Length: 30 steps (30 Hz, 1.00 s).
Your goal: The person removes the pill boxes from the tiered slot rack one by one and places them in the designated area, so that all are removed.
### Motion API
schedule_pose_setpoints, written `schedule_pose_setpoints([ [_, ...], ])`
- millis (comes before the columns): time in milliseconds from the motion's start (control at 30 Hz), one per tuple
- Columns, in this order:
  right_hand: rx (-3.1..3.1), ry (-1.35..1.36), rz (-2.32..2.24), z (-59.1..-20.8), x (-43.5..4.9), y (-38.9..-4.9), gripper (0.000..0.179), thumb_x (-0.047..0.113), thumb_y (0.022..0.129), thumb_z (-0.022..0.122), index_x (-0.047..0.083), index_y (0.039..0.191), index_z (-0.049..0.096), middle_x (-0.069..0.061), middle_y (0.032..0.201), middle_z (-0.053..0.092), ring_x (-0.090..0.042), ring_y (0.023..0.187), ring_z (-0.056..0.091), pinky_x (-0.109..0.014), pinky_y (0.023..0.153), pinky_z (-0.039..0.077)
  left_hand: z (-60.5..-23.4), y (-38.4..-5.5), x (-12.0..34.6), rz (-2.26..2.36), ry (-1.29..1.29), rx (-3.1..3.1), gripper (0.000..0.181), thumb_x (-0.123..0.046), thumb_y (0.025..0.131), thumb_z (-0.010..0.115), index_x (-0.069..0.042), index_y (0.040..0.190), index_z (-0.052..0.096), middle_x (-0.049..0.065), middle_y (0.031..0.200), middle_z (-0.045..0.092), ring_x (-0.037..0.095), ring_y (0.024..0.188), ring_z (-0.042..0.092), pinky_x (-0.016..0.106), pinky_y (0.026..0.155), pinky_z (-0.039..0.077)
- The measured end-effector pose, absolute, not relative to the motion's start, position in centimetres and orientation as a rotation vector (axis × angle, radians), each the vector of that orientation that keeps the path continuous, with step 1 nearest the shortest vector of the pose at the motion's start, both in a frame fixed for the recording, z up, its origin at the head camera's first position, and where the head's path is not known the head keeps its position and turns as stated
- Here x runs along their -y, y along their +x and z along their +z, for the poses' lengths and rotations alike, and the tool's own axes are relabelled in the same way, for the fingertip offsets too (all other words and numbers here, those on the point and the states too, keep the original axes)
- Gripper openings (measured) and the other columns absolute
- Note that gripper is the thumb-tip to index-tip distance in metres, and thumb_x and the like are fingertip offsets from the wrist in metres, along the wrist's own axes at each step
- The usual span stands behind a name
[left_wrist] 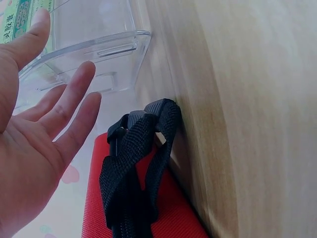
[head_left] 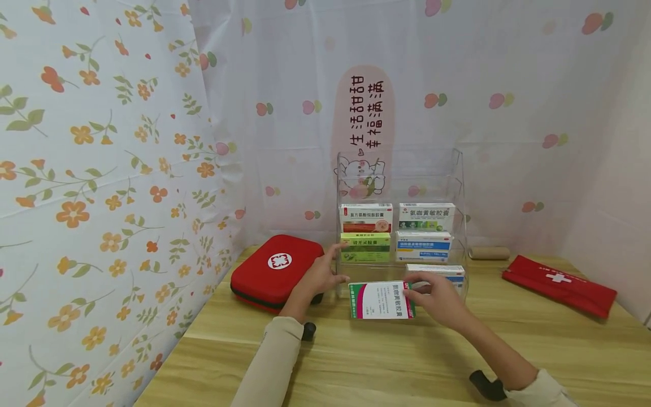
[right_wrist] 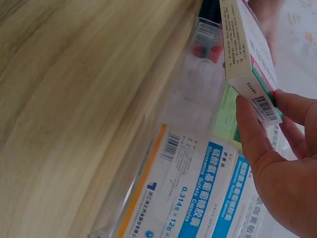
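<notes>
My right hand (head_left: 436,297) pinches one end of a green, white and magenta medicine box (head_left: 382,301) in front of the clear tiered rack (head_left: 464,226). In the right wrist view that box (right_wrist: 250,59) is held by its barcoded end between thumb and fingers. My left hand (head_left: 319,275) is at the rack's left side, near the green medicine box (head_left: 365,249). Its fingers are spread and hold nothing in the left wrist view. A blue and white box (right_wrist: 183,193) sits in the rack's lowest tier, partly behind my right hand in the head view.
Left of the rack lies a red first-aid case (head_left: 277,268) with a black strap (left_wrist: 133,158). A red pouch (head_left: 559,285) and a brown roll (head_left: 488,252) lie to its right. More boxes (head_left: 426,217) fill the middle tiers. A floral curtain (head_left: 102,169) hangs at the left.
</notes>
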State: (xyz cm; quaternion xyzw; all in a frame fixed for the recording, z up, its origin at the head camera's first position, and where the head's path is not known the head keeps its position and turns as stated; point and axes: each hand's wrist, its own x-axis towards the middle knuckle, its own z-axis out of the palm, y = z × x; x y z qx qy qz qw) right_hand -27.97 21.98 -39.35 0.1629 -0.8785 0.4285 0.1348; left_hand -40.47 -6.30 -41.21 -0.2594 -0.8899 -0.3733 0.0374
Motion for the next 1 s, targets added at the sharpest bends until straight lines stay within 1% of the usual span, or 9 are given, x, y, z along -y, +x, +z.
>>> schedule_pose_setpoints([
  [67, 2.571, 0.474, 1.25, -39.7, -21.7, -28.2, 0.026, 0.007, 0.089, 0.074, 0.001, 0.113, 0.067, -0.015, 0.11, 0.067, -0.032, 0.094, 0.071, -0.034, 0.075, 0.059, -41.2, -40.5, 6.3, -1.155, -0.798, 2.732, 0.088, -0.018, 0.083, 0.082, -0.035, 0.15, 0.028, 0.016, 0.138, 0.053, 0.016, 0.08, 0.065, 0.034, 0.077, 0.055],
  [200, 2.612, 0.458, 1.234, -40.5, -21.4, -28.8, 0.023, 0.005, 0.088, 0.074, 0.003, 0.11, 0.068, -0.011, 0.106, 0.066, -0.032, 0.095, 0.07, -0.037, 0.077, 0.059, -41.1, -40.5, 6.3, -1.166, -0.802, 2.733, 0.088, -0.015, 0.082, 0.082, -0.035, 0.15, 0.029, 0.017, 0.137, 0.053, 0.016, 0.08, 0.065, 0.034, 0.075, 0.054],
  [300, 2.637, 0.455, 1.203, -41.0, -21.2, -29.2, 0.023, 0.004, 0.087, 0.074, 0.003, 0.11, 0.068, -0.009, 0.104, 0.066, -0.032, 0.096, 0.07, -0.039, 0.078, 0.059, -41.2, -40.4, 6.4, -1.159, -0.804, 2.737, 0.089, -0.015, 0.082, 0.082, -0.034, 0.15, 0.029, 0.017, 0.138, 0.053, 0.015, 0.079, 0.064, 0.033, 0.074, 0.054],
  [400, 2.657, 0.444, 1.193, -41.2, -21.1, -29.4, 0.026, 0.007, 0.088, 0.074, 0.003, 0.113, 0.067, -0.01, 0.107, 0.066, -0.034, 0.098, 0.069, -0.043, 0.081, 0.058, -41.2, -40.4, 6.4, -1.147, -0.805, 2.74, 0.089, -0.015, 0.082, 0.082, -0.034, 0.15, 0.028, 0.017, 0.138, 0.052, 0.014, 0.077, 0.064, 0.032, 0.072, 0.053],
  [567, 2.696, 0.408, 1.25, -41.4, -21.0, -29.5, 0.042, 0.021, 0.085, 0.08, 0.001, 0.118, 0.064, -0.016, 0.119, 0.065, -0.037, 0.102, 0.068, -0.046, 0.084, 0.057, -41.1, -40.5, 6.3, -1.136, -0.807, 2.743, 0.089, -0.017, 0.082, 0.082, -0.034, 0.15, 0.027, 0.017, 0.138, 0.052, 0.014, 0.076, 0.063, 0.031, 0.073, 0.053],
  [700, 2.717, 0.406, 1.312, -41.5, -21.3, -29.5, 0.058, 0.028, 0.078, 0.085, -0.001, 0.123, 0.061, -0.017, 0.121, 0.063, -0.034, 0.102, 0.067, -0.042, 0.081, 0.057, -41.1, -40.4, 6.2, -1.141, -0.806, 2.745, 0.089, -0.016, 0.082, 0.082, -0.034, 0.15, 0.028, 0.017, 0.137, 0.053, 0.015, 0.076, 0.063, 0.032, 0.073, 0.054],
  [833, 2.732, 0.476, 1.359, -41.7, -21.6, -29.6, 0.072, 0.027, 0.072, 0.09, -0.004, 0.128, 0.057, -0.016, 0.119, 0.062, -0.031, 0.101, 0.067, -0.035, 0.077, 0.057, -41.1, -40.4, 6.1, -1.139, -0.791, 2.751, 0.089, -0.016, 0.082, 0.082, -0.034, 0.15, 0.027, 0.016, 0.137, 0.053, 0.015, 0.075, 0.062, 0.032, 0.072, 0.053],
  [900, 2.734, 0.545, 1.38, -41.8, -21.8, -29.6, 0.077, 0.025, 0.07, 0.091, -0.006, 0.13, 0.054, -0.018, 0.121, 0.06, -0.032, 0.102, 0.066, -0.034, 0.077, 0.058, -41.2, -40.4, 6.1, -1.129, -0.787, 2.753, 0.089, -0.016, 0.082, 0.082, -0.035, 0.15, 0.027, 0.016, 0.137, 0.053, 0.014, 0.075, 0.062, 0.032, 0.072, 0.053],
  [1000, 2.719, 0.678, 1.419, -42.0, -21.9, -29.8, 0.082, 0.018, 0.069, 0.092, -0.012, 0.131, 0.049, -0.023, 0.123, 0.057, -0.037, 0.104, 0.065, -0.036, 0.078, 0.058, -41.1, -40.4, 6.2, -1.105, -0.801, 2.742, 0.089, -0.016, 0.082, 0.082, -0.034, 0.15, 0.027, 0.017, 0.136, 0.055, 0.014, 0.074, 0.062, 0.031, 0.072, 0.053],
])
